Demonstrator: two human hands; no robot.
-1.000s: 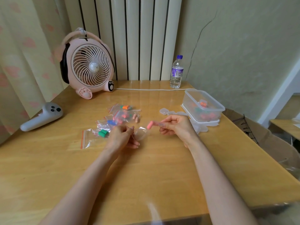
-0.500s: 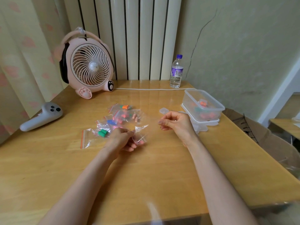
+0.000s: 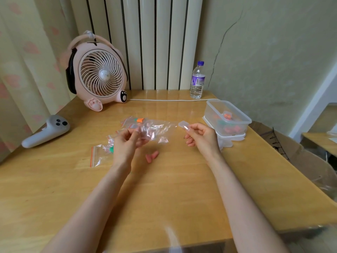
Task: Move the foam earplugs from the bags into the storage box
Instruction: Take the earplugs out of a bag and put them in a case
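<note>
Left hand (image 3: 125, 146) pinches the clear zip bag (image 3: 155, 129). Right hand (image 3: 202, 137): fingers curled, contents cannot be determined. Storage box (image 3: 244, 119), at 2 o'clock of the right hand, contains orange, green and red earplugs (image 3: 232, 129).

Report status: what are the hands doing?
Left hand pinches clear bag, raised. Right hand curled, contents unclear. Pink earplugs loose on table; storage box open.

On table (image 3: 164, 189): fan (image 3: 101, 77) back left, bottle (image 3: 197, 80) behind storage box (image 3: 211, 110) at right, bags (image 3: 98, 156) centre, earplugs (image 3: 152, 156) before bags, controller (image 3: 45, 131) far left.
</note>
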